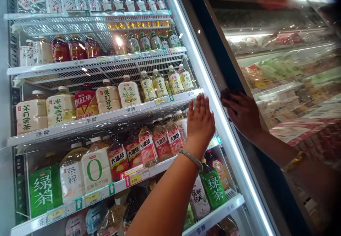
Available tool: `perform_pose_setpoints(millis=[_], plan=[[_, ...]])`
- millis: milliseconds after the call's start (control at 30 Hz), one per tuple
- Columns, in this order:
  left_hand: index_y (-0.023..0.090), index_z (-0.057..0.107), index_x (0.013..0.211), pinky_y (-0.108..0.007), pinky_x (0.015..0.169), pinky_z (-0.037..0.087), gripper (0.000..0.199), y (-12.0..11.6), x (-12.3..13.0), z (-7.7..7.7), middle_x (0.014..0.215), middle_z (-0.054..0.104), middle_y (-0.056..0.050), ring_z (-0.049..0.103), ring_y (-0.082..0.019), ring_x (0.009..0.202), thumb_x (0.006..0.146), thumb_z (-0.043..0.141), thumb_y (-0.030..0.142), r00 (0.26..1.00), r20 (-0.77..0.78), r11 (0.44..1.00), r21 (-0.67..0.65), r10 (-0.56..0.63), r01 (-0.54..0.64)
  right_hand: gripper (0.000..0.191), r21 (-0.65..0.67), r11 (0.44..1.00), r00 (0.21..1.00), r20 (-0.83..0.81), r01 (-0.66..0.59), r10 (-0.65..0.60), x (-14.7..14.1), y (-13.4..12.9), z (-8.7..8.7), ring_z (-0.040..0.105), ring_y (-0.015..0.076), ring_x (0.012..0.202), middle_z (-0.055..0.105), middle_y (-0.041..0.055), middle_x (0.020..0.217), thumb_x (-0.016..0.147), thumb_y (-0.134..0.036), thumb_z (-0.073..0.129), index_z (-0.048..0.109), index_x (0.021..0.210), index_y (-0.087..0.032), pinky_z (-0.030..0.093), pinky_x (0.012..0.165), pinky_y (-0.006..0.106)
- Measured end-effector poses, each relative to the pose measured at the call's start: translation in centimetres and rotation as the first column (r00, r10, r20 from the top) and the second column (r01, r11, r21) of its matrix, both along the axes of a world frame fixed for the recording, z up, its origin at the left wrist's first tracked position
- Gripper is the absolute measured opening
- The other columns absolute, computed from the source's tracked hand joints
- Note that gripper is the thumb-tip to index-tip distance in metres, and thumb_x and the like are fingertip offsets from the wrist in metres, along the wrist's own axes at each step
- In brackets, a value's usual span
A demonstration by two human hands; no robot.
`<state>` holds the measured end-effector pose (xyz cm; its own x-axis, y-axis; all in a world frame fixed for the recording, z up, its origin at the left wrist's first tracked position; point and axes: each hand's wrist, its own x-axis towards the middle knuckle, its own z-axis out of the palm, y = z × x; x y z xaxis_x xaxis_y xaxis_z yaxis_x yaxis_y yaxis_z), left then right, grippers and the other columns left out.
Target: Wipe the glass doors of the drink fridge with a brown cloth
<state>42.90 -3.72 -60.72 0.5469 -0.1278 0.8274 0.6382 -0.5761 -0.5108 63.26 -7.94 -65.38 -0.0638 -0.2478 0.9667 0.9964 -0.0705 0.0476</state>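
Note:
My left hand is raised with its fingers stretched upward and side by side, in front of the lit shelves. It looks laid flat on the cooler's glass door and holds nothing; a pale bangle circles the wrist. To its right, my right hand is at the dark door frame, fingers curled on a small dark thing that I cannot make out. A gold bracelet is on that wrist. Behind the left hand stand bottles of iced tea with red labels.
Shelves hold rows of bottled drinks, among them a green tea bottle and a large white-labelled bottle. Price tags line the shelf edges. A bright light strip runs down the door's side. Another display with packaged goods shows at right.

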Motion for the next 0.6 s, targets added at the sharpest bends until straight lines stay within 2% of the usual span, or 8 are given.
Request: perform_pose_setpoints(millis=[67,133,200,300,367,467,533,600], plan=[[0.004,0.03,0.167,-0.054,0.14,0.019,0.062,0.1,0.0,0.1,0.177,0.024,-0.016,0.015,-0.027,0.167,0.109,0.033,0.026,1.0,-0.002,1.0,-0.003,-0.01,0.01,0.036,0.023,1.0,0.996,-0.089,0.004,-0.002,-0.9,0.4,1.6,0.057,0.0346,0.141,0.071,0.0072,0.142,0.098,-0.026,0.062,0.077,0.131,-0.029,0.05,0.118,0.058],[0.004,0.031,0.167,-0.055,0.139,0.021,0.061,0.1,0.0,0.1,0.177,0.025,-0.017,0.017,-0.029,0.167,0.11,0.033,0.027,1.0,-0.009,1.0,-0.002,-0.008,0.008,0.036,0.011,1.0,0.997,-0.07,0.014,-0.013,-2.2,0.4,1.2,0.055,0.0349,0.143,0.07,0.0058,0.143,0.098,-0.026,0.063,0.077,0.131,-0.03,0.05,0.118,0.058],[0.003,0.031,0.166,-0.055,0.139,0.022,0.062,0.0,-0.1,0.1,0.177,0.024,-0.018,0.018,-0.03,0.166,0.11,0.034,0.029,1.0,-0.014,1.0,0.002,0.002,-0.002,0.036,-0.03,0.999,0.999,0.033,0.026,-0.025,-2.8,0.0,-1.3,0.054,0.0335,0.145,0.069,0.0038,0.145,0.097,-0.025,0.065,0.077,0.13,-0.032,0.051,0.118,0.056],[0.003,0.031,0.167,-0.054,0.14,0.019,0.062,-0.1,-0.1,0.0,0.177,0.023,-0.017,0.016,-0.029,0.167,0.11,0.034,0.029,1.0,-0.013,1.0,0.002,0.011,-0.011,0.036,-0.1,0.994,0.984,0.179,0.032,-0.014,-1.5,-0.8,-5.8,0.06,0.029,0.14,0.071,0.0008,0.142,0.096,-0.022,0.068,0.077,0.129,-0.036,0.055,0.115,0.051],[0.004,0.031,0.167,-0.052,0.14,0.017,0.062,-0.1,-0.1,0.0,0.177,0.023,-0.016,0.015,-0.028,0.167,0.11,0.034,0.028,1.0,-0.011,1.0,-0.01,0.006,-0.006,0.036,-0.092,0.995,0.987,0.162,0.035,-0.02,0.0,-1.0,-6.5,0.064,0.0287,0.134,0.074,0.0015,0.137,0.096,-0.023,0.068,0.077,0.128,-0.036,0.056,0.114,0.051],[0.005,0.03,0.167,-0.052,0.14,0.016,0.062,0.0,0.0,0.0,0.178,0.023,-0.016,0.013,-0.027,0.167,0.109,0.034,0.027,1.0,0.001,0.999,-0.025,-0.02,0.02,0.036,-0.011,0.999,0.999,0.006,0.042,-0.042,0.5,-0.3,-3.5,0.061,0.0334,0.137,0.073,0.0056,0.137,0.097,-0.026,0.065,0.077,0.131,-0.032,0.055,0.114,0.057],[0.007,0.029,0.168,-0.054,0.14,0.016,0.062,0.1,0.1,0.0,0.178,0.023,-0.015,0.012,-0.026,0.167,0.109,0.034,0.026,0.999,0.01,0.999,-0.026,-0.042,0.042,0.033,0.036,0.999,0.996,-0.082,0.031,-0.028,-1.0,0.4,-0.8,0.06,0.0348,0.137,0.073,0.0065,0.138,0.098,-0.027,0.063,0.078,0.128,-0.03,0.054,0.114,0.059],[0.008,0.029,0.168,-0.054,0.14,0.016,0.062,0.3,0.1,-0.1,0.177,0.023,-0.014,0.013,-0.026,0.167,0.109,0.034,0.025,0.998,0.012,0.998,-0.022,-0.054,0.055,0.031,0.052,0.999,0.995,-0.101,0.015,-0.01,-3.2,0.8,0.4,0.06,0.0342,0.137,0.073,0.0053,0.138,0.099,-0.027,0.063,0.08,0.125,-0.03,0.053,0.114,0.058]])
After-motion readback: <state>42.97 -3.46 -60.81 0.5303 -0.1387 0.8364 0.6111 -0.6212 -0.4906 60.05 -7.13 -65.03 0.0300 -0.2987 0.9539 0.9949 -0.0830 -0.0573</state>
